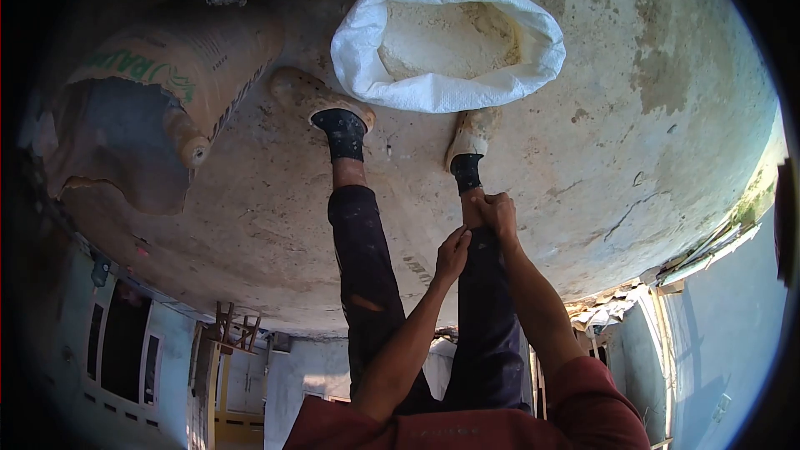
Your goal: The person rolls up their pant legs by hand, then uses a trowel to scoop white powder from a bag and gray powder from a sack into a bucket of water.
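Note:
I am bending over my right leg, its dark trouser leg [483,283] ending above the ankle. My left hand [453,255] pinches the trouser hem on the inner side of the shin. On the outer side, my right hand [499,215] is closed at the same hem, its fingertips against the bare shin. Below the hem come a black sock [466,172] and a dusty light clog [475,132]. My other foot wears a matching clog [308,96].
A white woven sack [354,54] with its rim rolled down stands before my feet, holding pale powder [450,37]. To the left lies a torn brown paper bag [225,58] with green print. The concrete floor [575,158] is stained and cracked.

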Motion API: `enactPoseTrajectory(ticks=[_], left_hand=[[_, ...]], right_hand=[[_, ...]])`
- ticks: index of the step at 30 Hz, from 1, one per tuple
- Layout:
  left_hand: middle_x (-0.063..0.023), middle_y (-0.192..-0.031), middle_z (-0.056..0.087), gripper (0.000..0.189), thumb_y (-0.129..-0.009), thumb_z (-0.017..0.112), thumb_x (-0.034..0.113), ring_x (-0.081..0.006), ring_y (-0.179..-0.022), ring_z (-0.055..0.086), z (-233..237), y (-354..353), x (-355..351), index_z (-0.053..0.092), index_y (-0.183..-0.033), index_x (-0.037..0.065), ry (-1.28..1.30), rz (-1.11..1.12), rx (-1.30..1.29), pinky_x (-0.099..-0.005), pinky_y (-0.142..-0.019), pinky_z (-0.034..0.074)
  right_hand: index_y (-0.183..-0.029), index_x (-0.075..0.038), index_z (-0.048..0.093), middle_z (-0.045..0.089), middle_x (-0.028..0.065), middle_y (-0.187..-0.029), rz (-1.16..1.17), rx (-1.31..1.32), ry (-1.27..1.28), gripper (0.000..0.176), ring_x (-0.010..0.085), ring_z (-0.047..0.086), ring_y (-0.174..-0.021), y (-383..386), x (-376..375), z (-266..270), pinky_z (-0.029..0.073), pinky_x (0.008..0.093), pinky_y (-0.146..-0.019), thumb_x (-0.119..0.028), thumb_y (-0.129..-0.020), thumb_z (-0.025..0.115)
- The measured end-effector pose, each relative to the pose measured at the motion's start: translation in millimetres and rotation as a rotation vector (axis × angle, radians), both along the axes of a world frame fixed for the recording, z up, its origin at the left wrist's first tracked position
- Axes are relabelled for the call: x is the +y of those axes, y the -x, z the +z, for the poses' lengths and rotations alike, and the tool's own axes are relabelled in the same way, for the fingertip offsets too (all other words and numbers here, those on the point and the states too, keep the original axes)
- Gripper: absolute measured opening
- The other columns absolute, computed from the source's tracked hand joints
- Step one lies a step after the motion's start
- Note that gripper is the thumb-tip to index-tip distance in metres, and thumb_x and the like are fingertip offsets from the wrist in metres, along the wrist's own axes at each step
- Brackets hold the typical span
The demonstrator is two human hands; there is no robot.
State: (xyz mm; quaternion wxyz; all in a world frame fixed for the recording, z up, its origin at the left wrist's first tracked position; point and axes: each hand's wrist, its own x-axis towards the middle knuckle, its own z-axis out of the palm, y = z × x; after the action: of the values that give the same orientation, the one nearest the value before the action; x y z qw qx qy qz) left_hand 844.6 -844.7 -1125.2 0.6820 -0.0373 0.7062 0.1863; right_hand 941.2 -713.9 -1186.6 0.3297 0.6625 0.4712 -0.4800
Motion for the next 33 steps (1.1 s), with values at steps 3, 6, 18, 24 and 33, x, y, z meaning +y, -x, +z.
enactPoseTrajectory(ticks=[3,6,18,24,33], left_hand=[[-0.0177,-0.119,0.067,0.049,-0.1,0.054,0.037,-0.0218,-0.113,0.062,-1.5,2.4,0.5,0.056,-0.135,0.002,0.083,-0.008,-0.09,-0.0311,-0.097,0.045],[-0.0168,-0.117,0.069,0.05,-0.1,0.054,0.037,-0.0217,-0.111,0.063,-3.9,-0.4,-0.6,0.056,-0.135,0.002,0.013,-0.027,0.0,-0.031,-0.096,0.045],[-0.0198,-0.133,0.059,0.049,-0.101,0.052,0.034,-0.0262,-0.123,0.057,-8.5,-1.4,-9.0,0.053,-0.138,0.002,-0.003,0.133,-0.117,-0.0327,-0.103,0.041],[-0.0149,-0.137,0.056,0.054,-0.103,0.047,0.035,-0.02,-0.129,0.049,-15.7,-13.2,-30.1,0.047,-0.14,-0.004,-0.042,0.21,-0.092,-0.0304,-0.11,0.035],[-0.0206,-0.135,0.058,0.054,-0.101,0.05,0.039,-0.0269,-0.129,0.053,-25.4,-18.6,-35.7,0.052,-0.138,0.0,-0.027,0.19,-0.11,-0.0324,-0.108,0.038]], right_hand=[[-0.099,0.001,0.074,0.07,0.0257,-0.087,-0.213,0.145,0.082,0.041,0.0373,0.07,-0.085,-42.1,-18.2,-6.9,0.055,0.0407,-0.079,-0.036,-0.08,0.073],[-0.104,0.0,0.074,0.071,0.0248,-0.094,-0.233,0.193,0.042,0.041,0.0344,0.071,-0.088,-33.0,-10.9,4.5,0.054,0.0374,-0.082,-0.035,-0.081,0.072],[-0.1,0.002,0.071,0.07,0.0263,-0.088,0.263,0.25,-0.232,0.032,0.042,0.068,-0.084,-0.6,-39.2,-6.3,0.054,0.0463,-0.083,-0.025,-0.085,0.067],[-0.119,0.004,0.062,0.067,0.0282,-0.104,0.036,0.538,-0.101,0.042,0.0437,0.066,-0.095,-17.6,11.1,8.3,0.052,0.0461,-0.088,-0.022,-0.086,0.066],[-0.123,-0.005,0.062,0.06,0.0186,-0.129,0.261,0.386,-0.078,0.04,0.0357,0.059,-0.116,-13.1,-18.8,-1.6,0.038,0.0556,-0.105,-0.024,-0.088,0.065]])
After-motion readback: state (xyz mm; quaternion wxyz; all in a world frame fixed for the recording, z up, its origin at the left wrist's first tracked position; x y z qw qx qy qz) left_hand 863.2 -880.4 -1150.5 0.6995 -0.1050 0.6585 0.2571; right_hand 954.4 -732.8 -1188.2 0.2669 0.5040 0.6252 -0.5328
